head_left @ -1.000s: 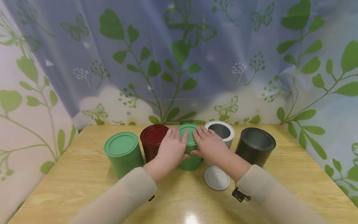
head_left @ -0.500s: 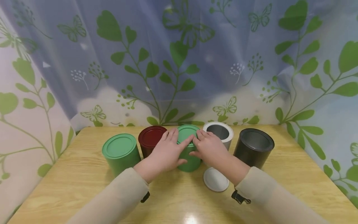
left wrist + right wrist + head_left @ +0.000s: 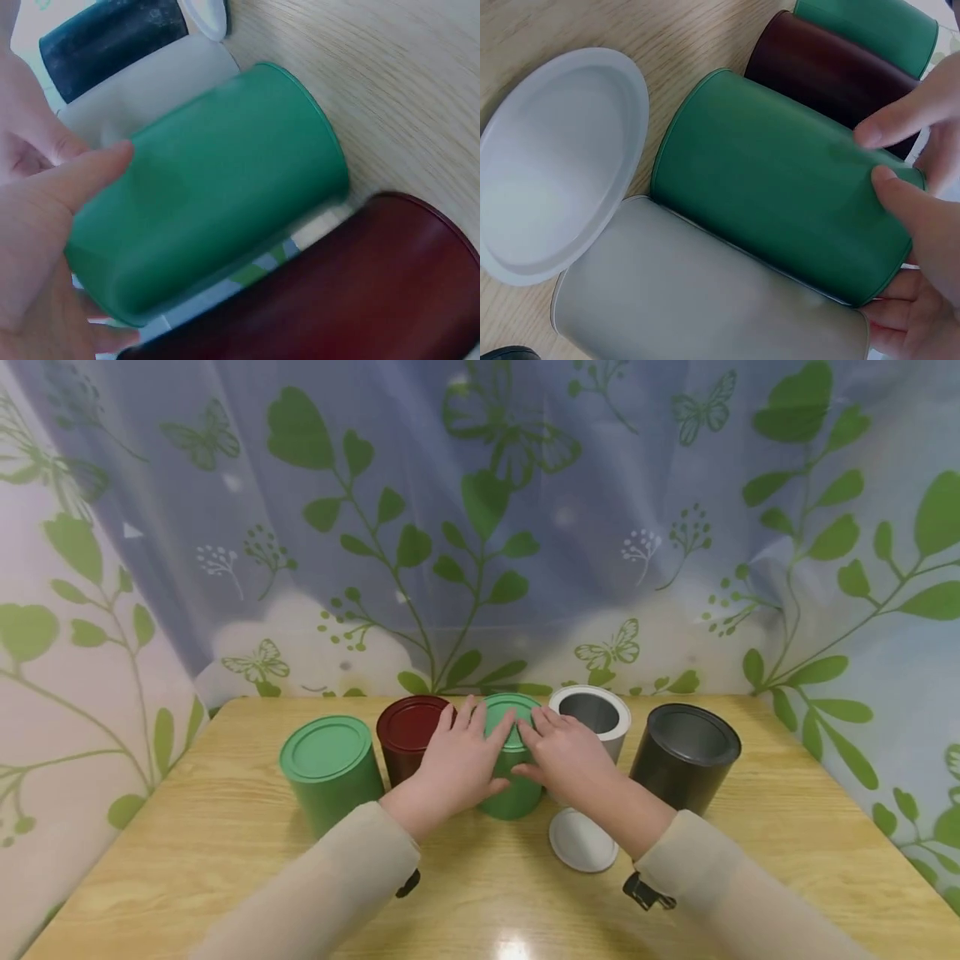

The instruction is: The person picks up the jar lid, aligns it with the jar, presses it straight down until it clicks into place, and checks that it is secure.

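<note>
A green can (image 3: 510,793) with its green lid (image 3: 516,710) on stands upright mid-row. My left hand (image 3: 461,758) rests on the lid's left side, fingers straight and spread. Over the right side lies my right hand (image 3: 566,752), its fingers nearly straight. Both thumbs point toward the can's near wall, as the left wrist view shows with the left thumb (image 3: 105,169). In the right wrist view the can (image 3: 780,180) stands close beside a white can (image 3: 705,285). The white can's top (image 3: 592,710) is uncovered, and a round white lid (image 3: 583,841) lies on the table before it.
A dark red can (image 3: 412,722) stands just left of the middle can, partly behind my left hand. Another green can (image 3: 330,777) is at the far left, and a black can (image 3: 682,752) at the right. Behind the wooden table (image 3: 187,860) hangs a patterned curtain (image 3: 480,510).
My left index finger swung right toward the right hand, then back a little, and the left hand shifted slightly on the lid. My right hand and the cans stayed in place.
</note>
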{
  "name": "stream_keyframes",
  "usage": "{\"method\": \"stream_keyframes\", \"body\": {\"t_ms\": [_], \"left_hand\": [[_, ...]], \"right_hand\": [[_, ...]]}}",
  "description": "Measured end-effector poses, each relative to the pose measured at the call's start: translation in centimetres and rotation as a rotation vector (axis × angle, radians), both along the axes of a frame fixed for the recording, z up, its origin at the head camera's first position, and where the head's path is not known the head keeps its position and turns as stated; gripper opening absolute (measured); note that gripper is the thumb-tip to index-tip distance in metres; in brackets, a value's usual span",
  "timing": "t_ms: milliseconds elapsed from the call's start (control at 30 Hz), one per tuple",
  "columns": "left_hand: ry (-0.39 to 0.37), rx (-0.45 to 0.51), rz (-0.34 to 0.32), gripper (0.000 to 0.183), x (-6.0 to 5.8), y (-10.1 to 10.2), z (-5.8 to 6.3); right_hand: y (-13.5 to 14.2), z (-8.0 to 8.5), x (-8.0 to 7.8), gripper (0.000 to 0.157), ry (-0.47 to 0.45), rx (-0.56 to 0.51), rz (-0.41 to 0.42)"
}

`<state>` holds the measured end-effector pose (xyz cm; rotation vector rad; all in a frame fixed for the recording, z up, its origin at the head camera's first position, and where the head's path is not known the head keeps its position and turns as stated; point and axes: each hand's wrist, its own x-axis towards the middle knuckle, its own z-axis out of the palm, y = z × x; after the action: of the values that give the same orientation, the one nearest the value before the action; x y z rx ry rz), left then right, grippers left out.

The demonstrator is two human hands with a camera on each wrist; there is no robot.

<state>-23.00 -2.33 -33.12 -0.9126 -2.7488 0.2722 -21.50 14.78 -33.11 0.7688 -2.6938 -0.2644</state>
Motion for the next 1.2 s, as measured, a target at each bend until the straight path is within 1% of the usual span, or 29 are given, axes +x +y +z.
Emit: {"method": "stream_keyframes", "body": {"t_ms": [33,133,200,267,400,533,633,733,800,867,967,1067,1200], "left_hand": [[-0.002,0.001,-0.004,0.090,-0.2,0.3,0.0],[-0.042,0.017,-0.029,0.096,-0.8,1.1,-0.1],[-0.060,0.014,-0.049,0.096,-1.2,1.4,-0.2],[-0.053,0.008,-0.062,0.095,-1.4,1.6,-0.3],[0.006,-0.007,-0.081,0.090,-1.7,1.4,-0.4],[0.054,-0.010,-0.091,0.087,-1.4,1.1,-0.7],[0.119,0.026,-0.109,0.082,-1.0,0.9,-1.0],[0.184,0.083,-0.126,0.074,-0.8,0.9,-1.1],[0.197,0.096,-0.124,0.072,-0.7,0.9,-1.1],[0.188,0.088,-0.109,0.072,-0.7,1.0,-1.2],[0.175,0.061,-0.056,0.077,-0.5,0.9,-1.5],[0.200,0.064,-0.017,0.080,-0.1,0.9,-1.8],[0.248,0.091,-0.030,0.076,0.1,1.0,-1.8]], "right_hand": [[0.0,0.0,0.0,0.067,-0.007,0.001,-0.003],[0.0,0.0,0.0,0.069,-0.028,0.005,-0.003],[0.0,-0.1,0.0,0.071,-0.052,0.000,-0.005],[-0.1,-0.1,0.1,0.073,-0.071,-0.013,-0.011],[-0.3,-0.1,0.2,0.075,-0.079,-0.042,-0.013],[-0.5,-0.1,0.3,0.074,-0.094,-0.048,-0.017],[-0.4,-0.2,0.4,0.072,-0.076,-0.033,-0.015],[-0.4,-0.3,0.4,0.068,-0.014,-0.019,-0.002],[-0.3,-0.3,0.3,0.066,0.015,-0.011,0.000],[-0.3,-0.3,0.3,0.064,0.025,-0.005,0.002],[-0.3,-0.5,0.2,0.063,0.025,0.008,0.012],[-0.3,-0.6,0.1,0.062,0.035,0.011,0.022],[-0.1,-0.3,0.2,0.062,0.036,0.007,0.009]]}}
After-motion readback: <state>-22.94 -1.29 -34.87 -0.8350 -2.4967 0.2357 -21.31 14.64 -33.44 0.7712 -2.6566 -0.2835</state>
